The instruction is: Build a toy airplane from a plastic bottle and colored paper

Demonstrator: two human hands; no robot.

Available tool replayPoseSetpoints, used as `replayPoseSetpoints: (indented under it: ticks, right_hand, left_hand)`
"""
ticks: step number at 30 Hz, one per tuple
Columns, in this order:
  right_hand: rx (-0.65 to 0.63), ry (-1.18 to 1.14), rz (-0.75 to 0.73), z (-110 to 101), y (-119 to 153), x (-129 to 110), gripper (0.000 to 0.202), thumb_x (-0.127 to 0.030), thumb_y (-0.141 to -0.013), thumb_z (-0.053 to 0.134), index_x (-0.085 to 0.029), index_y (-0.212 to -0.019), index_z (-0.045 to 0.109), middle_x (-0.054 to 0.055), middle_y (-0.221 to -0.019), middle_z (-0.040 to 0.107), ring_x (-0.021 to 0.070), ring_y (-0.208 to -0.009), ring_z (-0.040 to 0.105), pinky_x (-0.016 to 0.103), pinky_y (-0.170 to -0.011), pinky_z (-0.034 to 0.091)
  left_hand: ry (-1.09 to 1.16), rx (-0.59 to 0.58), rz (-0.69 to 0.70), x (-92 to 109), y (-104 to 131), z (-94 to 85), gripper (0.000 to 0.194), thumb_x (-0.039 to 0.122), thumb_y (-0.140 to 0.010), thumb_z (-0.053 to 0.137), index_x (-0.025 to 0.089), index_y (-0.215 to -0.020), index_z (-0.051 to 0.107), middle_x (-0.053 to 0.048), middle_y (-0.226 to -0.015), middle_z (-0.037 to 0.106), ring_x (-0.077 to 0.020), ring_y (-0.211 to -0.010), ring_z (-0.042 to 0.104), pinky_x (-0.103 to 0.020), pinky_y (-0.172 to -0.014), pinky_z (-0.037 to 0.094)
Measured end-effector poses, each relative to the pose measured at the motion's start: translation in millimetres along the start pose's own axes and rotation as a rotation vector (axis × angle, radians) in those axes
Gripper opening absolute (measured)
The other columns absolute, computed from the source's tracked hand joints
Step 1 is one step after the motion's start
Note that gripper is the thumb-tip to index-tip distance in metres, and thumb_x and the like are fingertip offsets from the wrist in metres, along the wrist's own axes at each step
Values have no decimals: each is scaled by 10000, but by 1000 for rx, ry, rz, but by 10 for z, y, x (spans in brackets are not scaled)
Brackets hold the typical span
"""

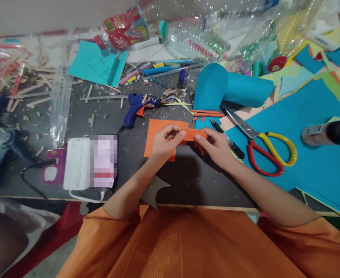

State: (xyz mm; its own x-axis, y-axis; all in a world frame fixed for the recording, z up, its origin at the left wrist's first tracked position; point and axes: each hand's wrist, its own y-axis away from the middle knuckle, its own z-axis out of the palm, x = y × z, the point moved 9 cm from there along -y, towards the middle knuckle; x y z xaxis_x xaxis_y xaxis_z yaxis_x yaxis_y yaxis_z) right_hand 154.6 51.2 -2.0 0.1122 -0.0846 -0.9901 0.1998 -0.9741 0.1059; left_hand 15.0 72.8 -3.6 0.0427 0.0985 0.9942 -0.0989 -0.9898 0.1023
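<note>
A narrow orange paper strip (190, 134) is stretched between my two hands above the dark table. My left hand (167, 142) pinches its left end between thumb and fingers. At the other end, my right hand (212, 143) grips the strip with the thumb on top. Under and beside my left hand lies an orange paper sheet (151, 139). Thin orange paper rolls (207, 113) lie just beyond my right hand, on blue paper. Behind them are curved and rolled blue paper pieces (249, 89).
Scissors (252, 137) with red and yellow handles lie right of my right hand, near a black pen (235, 148). A blue glue gun (137, 106) is at the back left. Plastic bottles (187, 38) line the back; a white power bank (77, 164) sits left.
</note>
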Motion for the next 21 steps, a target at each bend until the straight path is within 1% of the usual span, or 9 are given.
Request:
replayPoseSetpoints:
  ticks: [2,4,8,14,18,20,21]
  right_hand:
    - [29,-35,18,-23,-2,18,414,-552,-827,595,-192,-648,496,-54,-532,494,63,-405,446,216,-419,362]
    - [49,-90,26,-42,-6,43,402,-530,-822,612,-190,-642,497,-52,-543,512,59,-401,452,212,-414,357]
    - [38,-121,26,-33,-16,66,394,-510,-814,630,-187,-628,502,-53,-536,516,57,-400,452,209,-410,356]
    - [14,-90,26,-17,-13,31,423,-550,-797,625,-189,-618,495,-47,-520,515,62,-401,452,206,-406,368]
    - [-27,-8,-2,5,-5,0,399,-515,-840,587,-190,-623,504,-39,-529,522,68,-417,467,209,-424,394]
    - [-15,58,-48,-1,-3,-20,362,-506,-857,565,-193,-678,539,-18,-588,570,90,-466,519,222,-449,428]
    - [11,101,-93,-18,0,-42,325,-500,-860,561,-196,-745,568,5,-667,620,112,-530,571,235,-476,457]
  left_hand:
    - [-5,-46,5,-9,0,44,224,337,-700,689,182,-630,544,37,-601,515,-79,-555,472,-212,-563,417]
    - [-22,-73,-2,-37,-7,65,223,331,-699,678,182,-624,530,38,-590,504,-78,-544,456,-208,-537,388]
    - [-61,-91,2,-64,-22,73,212,310,-695,649,183,-612,501,40,-566,470,-72,-519,406,-203,-503,342]
    - [-83,-90,10,-20,-17,82,181,273,-675,591,188,-576,466,50,-537,422,-70,-506,376,-208,-497,329]
    - [-76,-61,17,5,-18,46,166,284,-675,601,187,-593,495,39,-571,468,-78,-545,417,-215,-535,364]
    - [-74,-53,24,9,-20,32,169,297,-680,614,186,-601,513,34,-584,494,-81,-555,433,-215,-540,373]
    - [-76,-51,25,6,-20,29,174,297,-682,620,185,-599,516,34,-583,498,-80,-553,435,-214,-538,375]
